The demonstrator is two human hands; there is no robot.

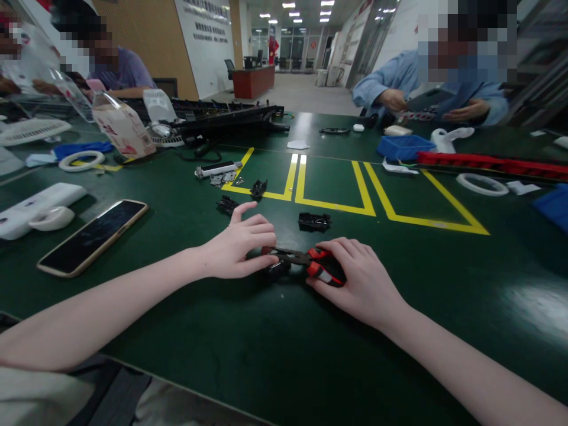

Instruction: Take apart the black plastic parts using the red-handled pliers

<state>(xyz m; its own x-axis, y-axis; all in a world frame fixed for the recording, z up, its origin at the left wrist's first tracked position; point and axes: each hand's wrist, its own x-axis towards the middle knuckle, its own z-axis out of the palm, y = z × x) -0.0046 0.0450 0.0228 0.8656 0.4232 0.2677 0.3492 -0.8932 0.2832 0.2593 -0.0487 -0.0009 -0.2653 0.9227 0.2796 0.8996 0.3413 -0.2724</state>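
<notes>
Cutting or gripping a small black part (278,269) with red-handled pliers (306,260), by the look of it. Right hand (359,281) clenched around the red handles, low on the green bench (284,343). Left hand (239,248) pressing flat, fingers closed over the part at the pliers' nose, so the contact itself stays hidden. More black parts (314,222) lying just beyond, a phone (91,236) well apart at left. Next probably calls for a firm squeeze, part kept steady.

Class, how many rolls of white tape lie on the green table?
2: one tape roll far left by the blue cloth, another far right below the red strip. Others may be hidden.
</notes>
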